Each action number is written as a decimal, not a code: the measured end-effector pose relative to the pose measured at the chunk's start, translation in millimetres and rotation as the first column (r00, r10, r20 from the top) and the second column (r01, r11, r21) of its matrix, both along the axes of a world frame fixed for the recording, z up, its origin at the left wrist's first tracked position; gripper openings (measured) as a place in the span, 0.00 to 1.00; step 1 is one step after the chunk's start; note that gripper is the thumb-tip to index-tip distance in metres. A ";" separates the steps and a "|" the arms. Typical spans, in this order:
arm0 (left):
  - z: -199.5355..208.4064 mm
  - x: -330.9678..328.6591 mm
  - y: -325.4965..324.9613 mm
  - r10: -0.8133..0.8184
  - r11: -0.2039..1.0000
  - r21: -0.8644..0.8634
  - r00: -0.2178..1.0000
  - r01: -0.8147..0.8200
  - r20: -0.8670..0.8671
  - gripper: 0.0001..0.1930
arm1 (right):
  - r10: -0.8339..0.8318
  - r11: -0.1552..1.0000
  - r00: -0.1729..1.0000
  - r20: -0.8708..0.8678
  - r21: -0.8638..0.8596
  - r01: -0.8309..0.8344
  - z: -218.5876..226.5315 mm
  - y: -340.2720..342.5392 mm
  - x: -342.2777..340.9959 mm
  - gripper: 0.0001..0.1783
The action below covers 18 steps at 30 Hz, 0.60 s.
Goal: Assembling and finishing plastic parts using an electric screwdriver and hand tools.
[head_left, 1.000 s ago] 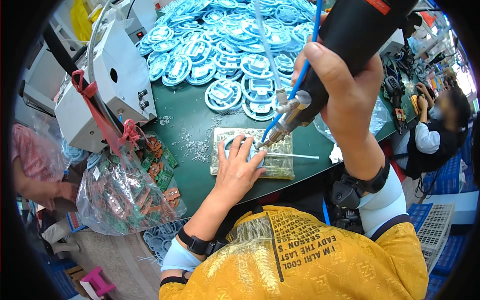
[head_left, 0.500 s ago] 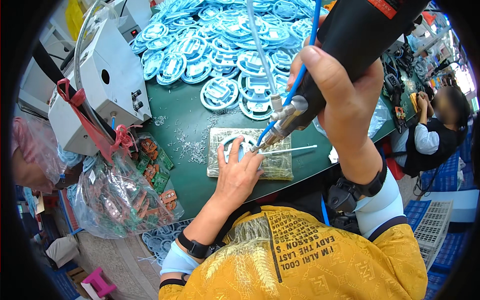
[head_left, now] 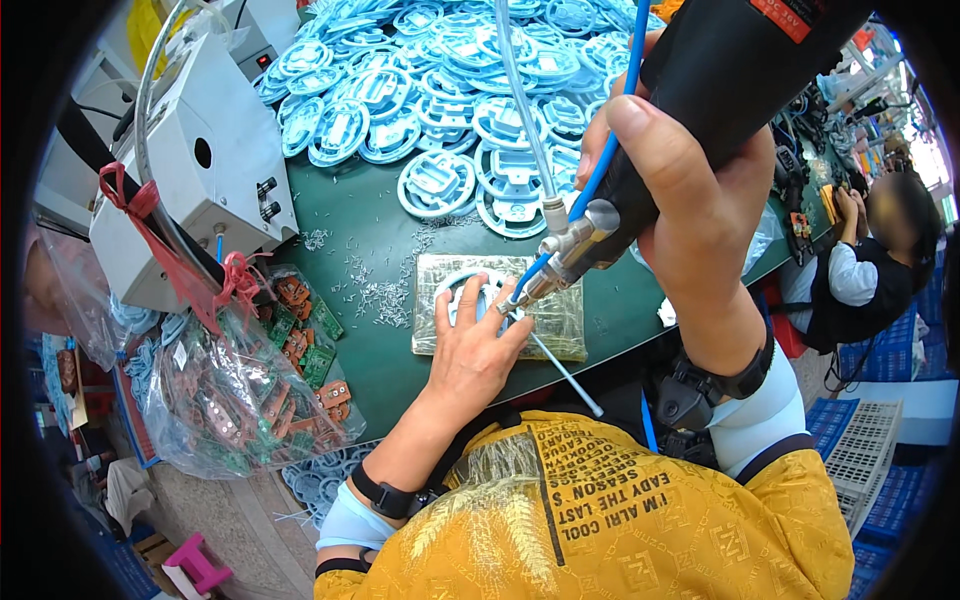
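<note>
My left hand spreads its fingers over a light-blue round plastic part, holding it against a tape-wrapped pad. Those fingers hide much of the part. From beside them a thin pale strip slants down past the pad's front edge; its upper end is hidden. A black power screwdriver is wrapped in my right hand. Its metal nozzle reaches down to the part, close to my left fingertips. A blue hose and a clear tube run to the nozzle.
Many more light-blue round parts are heaped behind the pad. Loose screws lie scattered left of it. A grey box with knobs and a plastic bag of circuit boards stand at left. Another person sits at far right.
The pale strip has swung from pointing right to slanting toward me over the table edge. My left hand stays on the part. The screwdriver has shifted very slightly right.
</note>
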<state>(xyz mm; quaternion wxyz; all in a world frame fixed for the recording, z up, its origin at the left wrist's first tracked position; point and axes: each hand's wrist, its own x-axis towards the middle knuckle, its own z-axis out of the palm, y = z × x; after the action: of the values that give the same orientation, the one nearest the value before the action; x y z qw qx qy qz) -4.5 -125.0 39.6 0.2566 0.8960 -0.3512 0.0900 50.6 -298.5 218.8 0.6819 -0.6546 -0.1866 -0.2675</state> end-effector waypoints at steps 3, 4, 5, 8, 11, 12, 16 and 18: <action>-1.1 1.3 2.3 -0.021 1.000 0.020 1.000 0.021 -0.007 0.11 | 0.007 1.000 0.999 -0.046 0.002 -0.007 -3.8 1.5 1.1 0.16; -0.8 1.2 2.4 -0.019 1.000 0.021 1.000 0.019 -0.012 0.11 | -0.030 0.999 0.999 -0.016 -0.042 0.029 -7.8 0.9 2.0 0.16; 0.1 1.3 2.0 -0.019 1.000 0.013 1.000 0.019 -0.010 0.11 | -0.065 0.994 0.998 0.015 -0.084 0.066 -11.1 0.5 2.8 0.16; 3.0 2.4 0.2 -0.030 1.000 0.003 1.000 0.030 -0.006 0.10 | -0.113 0.994 0.994 0.011 0.003 0.113 -13.8 -0.1 -2.4 0.17; 1.2 2.0 1.7 -0.031 1.000 -0.003 0.999 0.031 -0.014 0.11 | -0.080 0.997 0.997 0.012 -0.007 0.080 -21.6 1.1 2.1 0.17; -0.1 1.6 2.0 -0.023 1.000 -0.007 0.999 0.023 -0.031 0.11 | -0.072 0.997 0.997 0.007 -0.007 0.072 -24.1 1.7 3.3 0.17; 2.4 0.5 3.1 -0.023 0.999 0.024 1.000 0.023 -0.018 0.15 | -0.046 0.998 0.999 -0.008 0.046 0.047 -12.7 4.9 -0.6 0.19; 5.6 -0.9 2.9 -0.017 0.999 0.032 1.000 0.017 -0.016 0.19 | -0.050 0.999 0.999 0.001 0.020 0.050 2.9 -6.1 -1.9 0.17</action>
<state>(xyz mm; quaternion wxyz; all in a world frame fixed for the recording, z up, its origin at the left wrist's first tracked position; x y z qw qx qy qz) -5.4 -122.1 45.2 0.2458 0.8976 -0.3581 0.0753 48.6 -304.6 221.6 0.6813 -0.6521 -0.1683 -0.2868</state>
